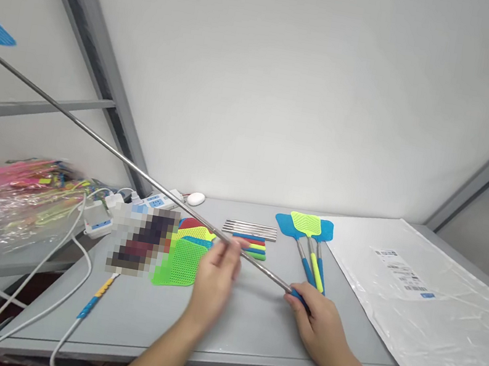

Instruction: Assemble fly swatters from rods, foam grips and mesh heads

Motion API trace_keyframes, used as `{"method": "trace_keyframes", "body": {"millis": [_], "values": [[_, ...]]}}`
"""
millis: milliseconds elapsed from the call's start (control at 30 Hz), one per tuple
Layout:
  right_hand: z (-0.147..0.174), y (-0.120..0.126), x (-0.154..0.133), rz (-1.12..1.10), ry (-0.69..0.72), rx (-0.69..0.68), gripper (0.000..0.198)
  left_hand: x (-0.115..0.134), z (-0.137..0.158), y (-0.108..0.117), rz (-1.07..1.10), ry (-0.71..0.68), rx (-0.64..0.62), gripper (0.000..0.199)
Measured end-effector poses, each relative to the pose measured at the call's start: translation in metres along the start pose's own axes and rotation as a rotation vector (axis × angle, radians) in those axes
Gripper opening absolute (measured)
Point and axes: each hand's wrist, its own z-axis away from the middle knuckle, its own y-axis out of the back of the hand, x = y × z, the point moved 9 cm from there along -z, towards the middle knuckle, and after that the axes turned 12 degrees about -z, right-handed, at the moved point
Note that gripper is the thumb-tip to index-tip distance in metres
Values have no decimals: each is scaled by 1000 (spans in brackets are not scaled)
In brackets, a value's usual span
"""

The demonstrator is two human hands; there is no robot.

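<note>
A long fly swatter (pixel 134 168) with a thin telescopic metal rod runs slantwise across the view, its blue head at the far left. My right hand (pixel 319 323) is closed around its blue handle. Farther up the rod, my left hand (pixel 216 278) pinches the metal between its fingers. Beyond my right hand lie several short fly swatters (pixel 307 225) with blue and yellow heads. Near my left hand are loose perforated swatter heads (pixel 181 263), green on top. Several metal rods (pixel 250 229) and coloured handles (pixel 256 250) lie in rows behind it.
A white plastic mailing bag (pixel 393 301) covers the table's right side. Power strips (pixel 101 215), white cables (pixel 81 274) and a blurred-out item (pixel 143 244) occupy the left. Plastic-wrapped bundles (pixel 21 196) sit beyond the left edge. A white mouse-shaped object (pixel 196 199) rests by the wall.
</note>
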Motion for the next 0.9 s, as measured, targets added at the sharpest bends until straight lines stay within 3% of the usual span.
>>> {"method": "trace_keyframes", "body": {"millis": [167, 300, 400, 500, 733, 900], "values": [[-1, -1, 1, 27, 5, -23, 12, -36, 28, -50, -66, 88, -271, 32], [-3, -2, -2, -6, 30, -45, 13, -33, 40, -74, -39, 68, -471, 25], [-1, -1, -6, -27, 55, -54, 15, -28, 45, -79, -52, 49, -522, 27], [2, 2, -8, -15, 77, -36, 13, -22, 43, -72, -90, 44, -461, 32], [7, 4, -4, -3, 74, -2, 12, -27, 27, -19, -27, 89, -6, 37], [4, 7, -1, -28, 83, -4, 15, -38, 21, -8, 144, 119, 95, 39]]}}
